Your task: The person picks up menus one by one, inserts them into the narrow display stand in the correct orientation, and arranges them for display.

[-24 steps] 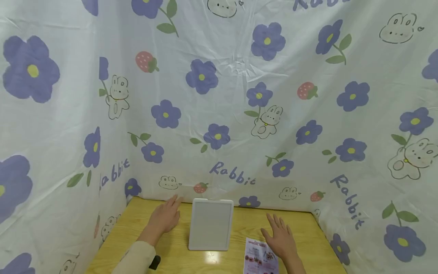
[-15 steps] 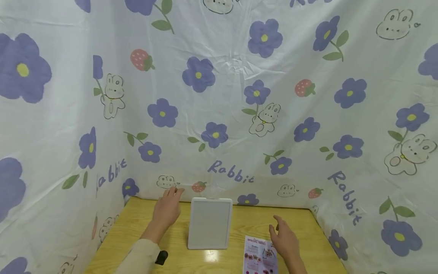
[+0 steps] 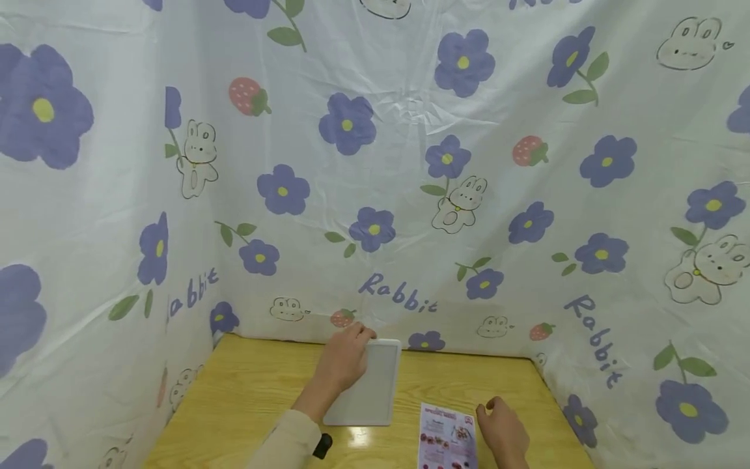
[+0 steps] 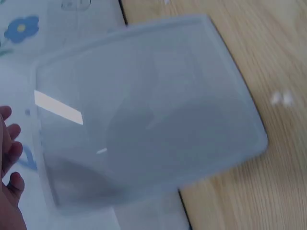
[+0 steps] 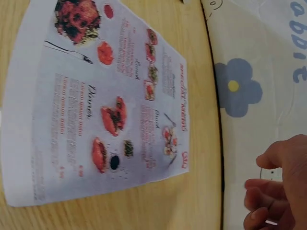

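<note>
A display stand with a white frame and a blank grey panel stands upright on the table. My left hand reaches in front of its left half, fingertips at the top edge in the head view. In the left wrist view the fingers are bent, with a small gap showing between them and the panel. A printed sheet headed "Special Menu" lies flat to the right of the stand. Beside its right edge is my right hand, fingers loosely curled and holding nothing.
The wooden table meets a white cloth printed with purple flowers, rabbits and strawberries at the back and both sides. A small black object shows at my left cuff.
My left hand has moved right, from beside the stand to its top edge. My right hand has drawn back slightly and its fingers have curled. The stand and menu sheet stay in place.
</note>
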`<action>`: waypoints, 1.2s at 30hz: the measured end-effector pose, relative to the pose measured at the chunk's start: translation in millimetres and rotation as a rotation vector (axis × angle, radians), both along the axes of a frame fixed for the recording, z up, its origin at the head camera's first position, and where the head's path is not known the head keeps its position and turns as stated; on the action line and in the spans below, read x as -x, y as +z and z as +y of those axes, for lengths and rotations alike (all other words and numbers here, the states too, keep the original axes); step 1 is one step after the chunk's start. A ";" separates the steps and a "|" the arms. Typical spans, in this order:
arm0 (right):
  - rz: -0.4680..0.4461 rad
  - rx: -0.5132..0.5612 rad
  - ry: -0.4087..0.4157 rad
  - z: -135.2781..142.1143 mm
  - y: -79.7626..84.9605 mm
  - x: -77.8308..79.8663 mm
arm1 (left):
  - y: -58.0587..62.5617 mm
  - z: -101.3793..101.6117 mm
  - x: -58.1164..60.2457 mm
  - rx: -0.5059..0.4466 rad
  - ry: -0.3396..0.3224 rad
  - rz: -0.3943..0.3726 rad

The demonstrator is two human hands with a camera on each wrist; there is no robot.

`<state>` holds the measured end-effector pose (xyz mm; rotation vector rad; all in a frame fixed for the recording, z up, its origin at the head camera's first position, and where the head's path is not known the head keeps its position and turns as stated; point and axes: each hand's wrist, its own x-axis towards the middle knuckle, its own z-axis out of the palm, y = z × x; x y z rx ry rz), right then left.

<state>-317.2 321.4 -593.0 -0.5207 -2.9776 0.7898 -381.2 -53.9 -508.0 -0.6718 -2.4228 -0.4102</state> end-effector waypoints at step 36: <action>-0.234 0.007 -0.073 -6.4 -51.5 -15.5 | -110.3 101.4 -43.4 -0.108 -0.041 -0.470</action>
